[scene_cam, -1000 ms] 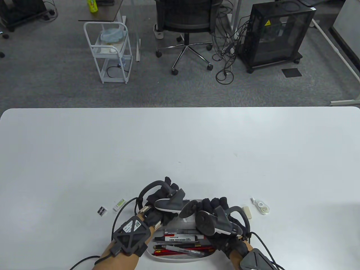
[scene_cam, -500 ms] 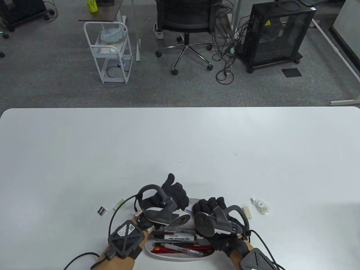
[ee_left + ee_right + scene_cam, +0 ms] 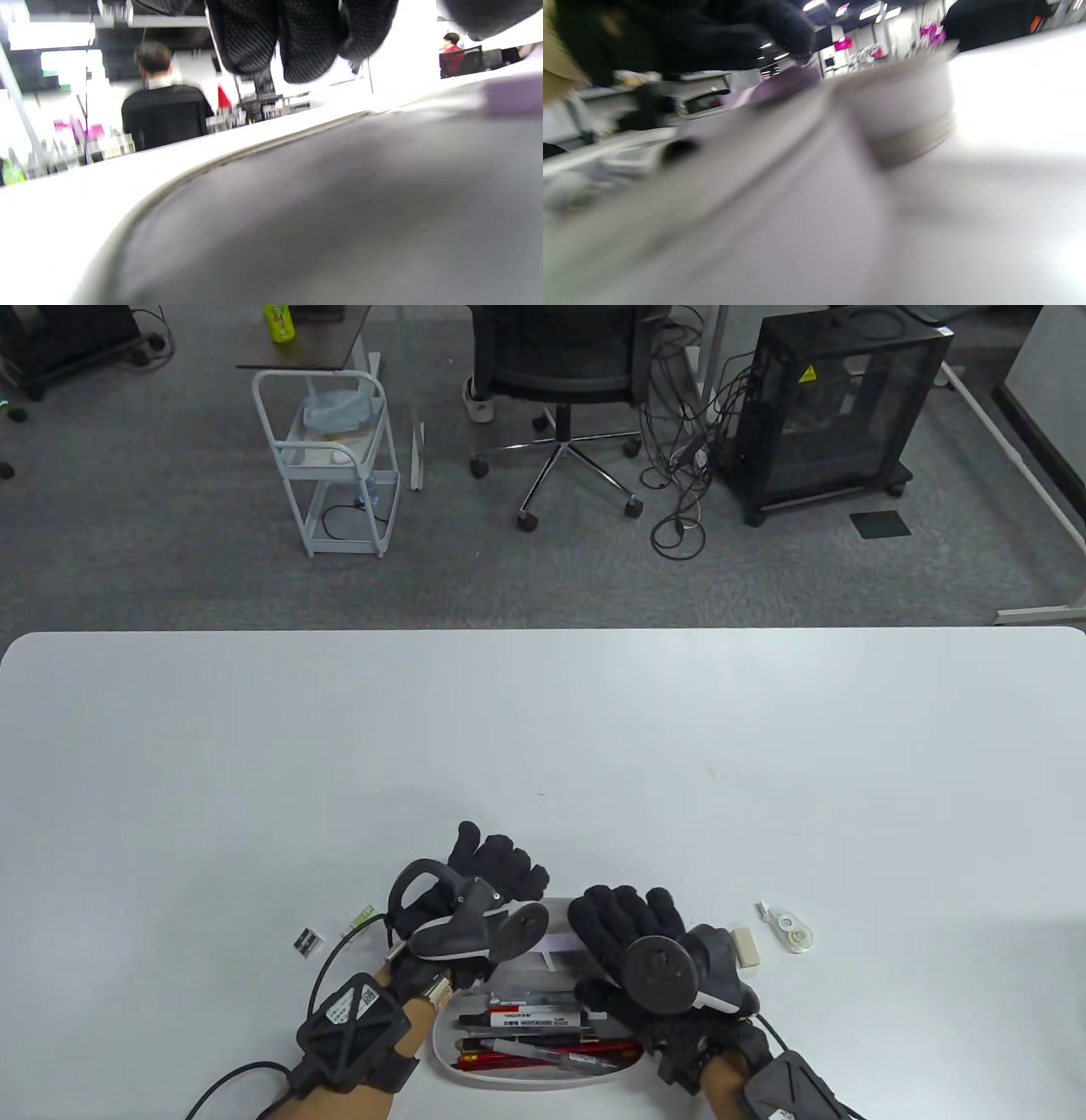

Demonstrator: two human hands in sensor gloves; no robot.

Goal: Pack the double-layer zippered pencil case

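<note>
At six o'clock on the table [image 3: 254,780]: pencil case [image 3: 543,1073], open, pens [image 3: 543,1027] lying inside.
Left hand [image 3: 488,891]: at the case's eleven o'clock corner, fingers curled over its far rim; whether they grip it cannot be told.
Right hand [image 3: 632,929]: palm down, fingers spread flat over the case's one o'clock part, resting on it, clasping nothing.
Wrist views: blurred.

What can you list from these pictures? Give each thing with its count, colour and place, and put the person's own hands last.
pencil case: one, white, open, near table edge.
pens: several, black and red, in the case.
correction tape: one, white, right of the hands.
eraser: one, cream, beside the right hand.
small box: one, black and white, left.
table: one, white.
office chair: one, black, on the floor beyond.
left hand: black glove, at the case's far left.
right hand: black glove, over the case.
</note>
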